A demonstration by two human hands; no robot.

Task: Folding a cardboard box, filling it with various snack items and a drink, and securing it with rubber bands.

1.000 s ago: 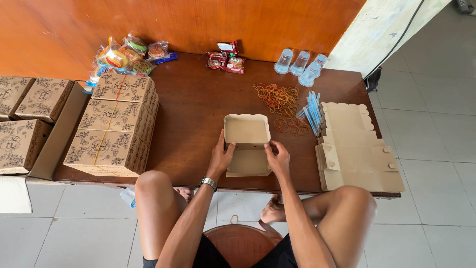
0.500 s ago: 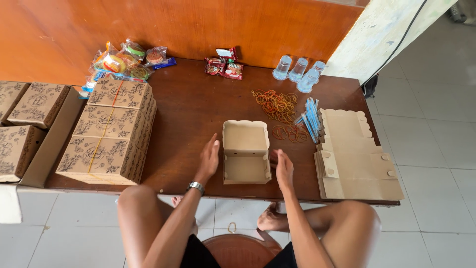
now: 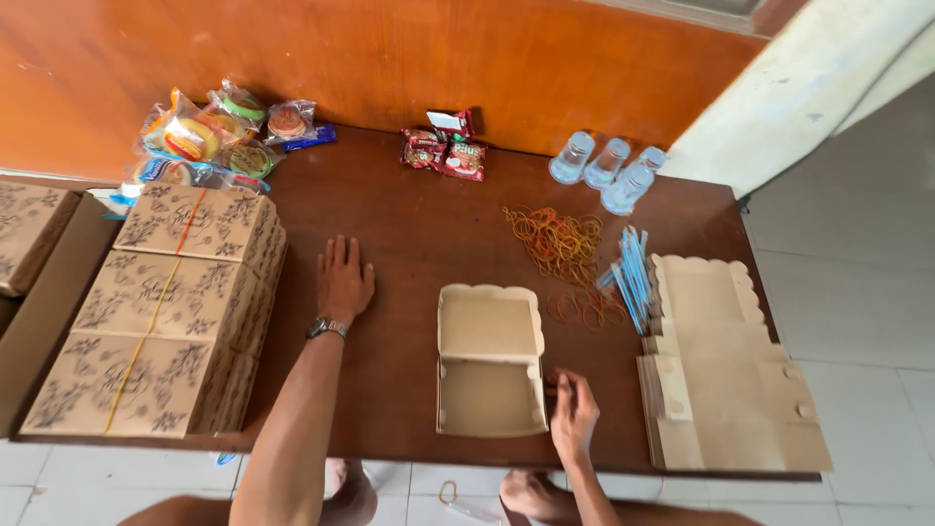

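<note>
Open tan cardboard box (image 3: 490,358) lies on brown wooden table (image 3: 409,224); right hand (image 3: 575,417) touches its edge with loose fingers, left hand (image 3: 343,281) lies flat, holding nothing.

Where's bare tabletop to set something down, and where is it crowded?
Biggest free patch: centre of the table, between left hand, snack packets and open box. A smaller strip runs along the near edge left of that box. Crowded: rubber bands, straws and flat boxes on the right; stacked boxes on the left.

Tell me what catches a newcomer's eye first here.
An open box lies at the table's near edge, the right hand touching its side. The left hand rests flat beside stacked printed boxes. Rubber bands and flat cartons lie to the right.
</note>
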